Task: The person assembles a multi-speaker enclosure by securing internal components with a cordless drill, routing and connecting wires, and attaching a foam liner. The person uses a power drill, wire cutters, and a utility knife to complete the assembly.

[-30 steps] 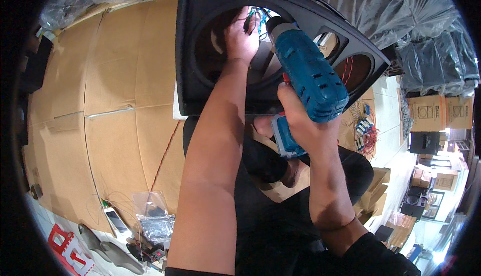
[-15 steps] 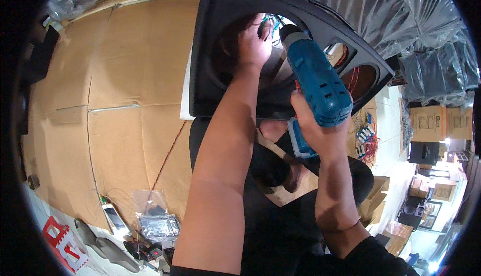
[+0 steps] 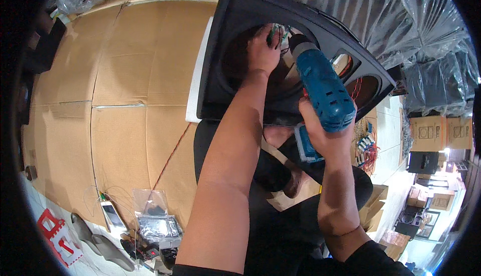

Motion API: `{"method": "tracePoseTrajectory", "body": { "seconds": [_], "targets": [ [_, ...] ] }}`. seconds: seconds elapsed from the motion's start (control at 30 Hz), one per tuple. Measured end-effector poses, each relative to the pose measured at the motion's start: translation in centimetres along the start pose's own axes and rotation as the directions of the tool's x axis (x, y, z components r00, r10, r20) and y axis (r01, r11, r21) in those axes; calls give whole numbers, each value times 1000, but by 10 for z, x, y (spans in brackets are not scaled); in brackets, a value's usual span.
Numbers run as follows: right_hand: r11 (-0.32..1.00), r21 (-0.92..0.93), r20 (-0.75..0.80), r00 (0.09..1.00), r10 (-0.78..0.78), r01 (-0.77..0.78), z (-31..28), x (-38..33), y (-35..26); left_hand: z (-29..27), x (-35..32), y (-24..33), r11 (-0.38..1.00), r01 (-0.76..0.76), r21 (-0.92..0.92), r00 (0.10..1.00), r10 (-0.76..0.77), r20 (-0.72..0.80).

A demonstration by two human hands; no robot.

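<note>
A black speaker cabinet [image 3: 213, 93] leans over my legs, with one large round opening and smaller openings on its right. My left hand [image 3: 264, 54] reaches into the large opening, fingers curled at a small green part with wires [image 3: 283, 36]; the fingertips are partly hidden. My right hand [image 3: 328, 138] grips a teal cordless drill [image 3: 325, 88] by its handle. The drill's black chuck [image 3: 299, 43] points into the same opening, close to the green part. Whatever its tip touches is too small to tell. Red wires [image 3: 356, 88] show in the right-hand opening.
Flattened cardboard [image 3: 120, 75] covers the floor at left. Near its front edge lie a phone [image 3: 114, 216], a clear plastic bag [image 3: 158, 226], grey slippers [image 3: 107, 248] and a red-and-white stool [image 3: 60, 241]. Wired parts [image 3: 368, 148] lie right of my knee; cartons [image 3: 428, 128] stand farther right.
The cabinet, both hands and the drill appear shifted slightly right and down in the picture. My left hand remains in the opening, and my right hand still grips the drill.
</note>
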State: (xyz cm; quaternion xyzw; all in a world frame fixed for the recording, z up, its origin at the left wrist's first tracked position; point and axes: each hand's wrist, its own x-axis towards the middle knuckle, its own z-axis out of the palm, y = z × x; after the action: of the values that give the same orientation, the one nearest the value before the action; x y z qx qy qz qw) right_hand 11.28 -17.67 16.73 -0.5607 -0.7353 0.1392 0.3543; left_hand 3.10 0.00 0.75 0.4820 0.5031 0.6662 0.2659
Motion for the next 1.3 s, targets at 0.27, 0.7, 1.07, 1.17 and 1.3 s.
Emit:
{"method": "tracePoseTrajectory", "body": {
  "seconds": [0.27, 0.7, 1.07, 1.17, 1.3],
  "targets": [
    [986, -98, -31, 989, -141, 137, 1, -5, -8, -1, 0, -1, 999, -21, 46, 1000, 21, 6],
    [974, -203, 29, 995, -100, 104, -10, -7, -20, -5, -2, 6, 1000, 6, -11, 1000, -6, 25],
    [955, -286, 159, 987, -29, 74, -118, -145, -1, -3, -4, 13, 983, -32, 178, 999, 30, 15],
    [942, -336, 94, 995, 36, -2, -145, -182, -2, -9, -1, 13, 977, -83, 195, 996, 88, -14],
    [867, -287, 59, 896, 441, -408, -188, -259, 19, -9, 1, 16, 997, 60, 51, 998, -61, 16]
  ]
}}
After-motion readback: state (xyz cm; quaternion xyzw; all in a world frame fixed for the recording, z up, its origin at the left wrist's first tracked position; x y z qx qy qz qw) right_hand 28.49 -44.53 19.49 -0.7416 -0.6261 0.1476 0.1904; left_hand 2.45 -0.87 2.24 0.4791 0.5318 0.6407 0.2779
